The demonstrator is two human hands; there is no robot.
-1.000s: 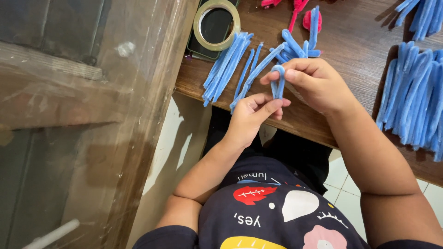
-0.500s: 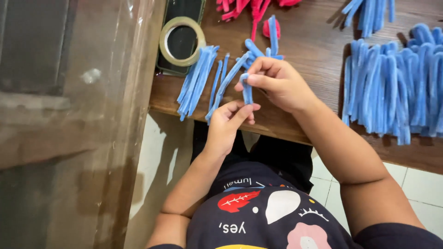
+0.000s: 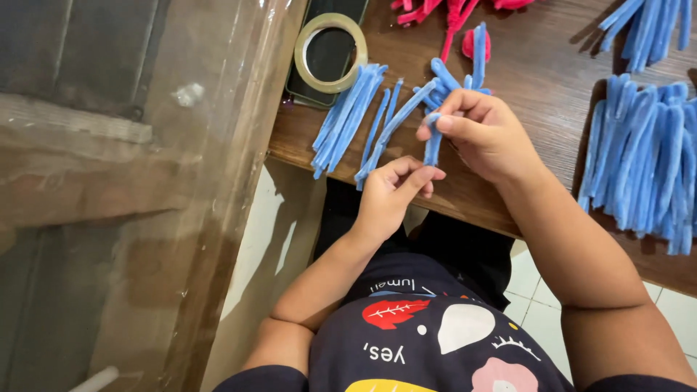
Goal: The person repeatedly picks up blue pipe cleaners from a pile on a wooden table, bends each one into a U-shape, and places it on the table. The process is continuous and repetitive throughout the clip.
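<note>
My right hand (image 3: 485, 134) pinches a folded blue pipe cleaner (image 3: 433, 142) at its top, over the front edge of the brown wooden table (image 3: 541, 69). My left hand (image 3: 392, 190) sits just below it, fingers closed around the lower end of the same piece. Behind my right hand lie several bent blue pipe cleaners (image 3: 450, 81). A loose row of straight blue pipe cleaners (image 3: 348, 116) lies to the left of both hands.
A big pile of blue pipe cleaners (image 3: 646, 160) lies at the right, more (image 3: 646, 25) at the far right corner. Red pipe cleaner shapes (image 3: 450, 14) sit at the back. A tape roll (image 3: 331, 52) rests on a dark phone. A plastic-covered wooden surface (image 3: 131, 189) stands left.
Both hands keep their hold on the blue pipe cleaner. My left-hand fingers have shifted slightly along its lower end. The camera view has drifted.
</note>
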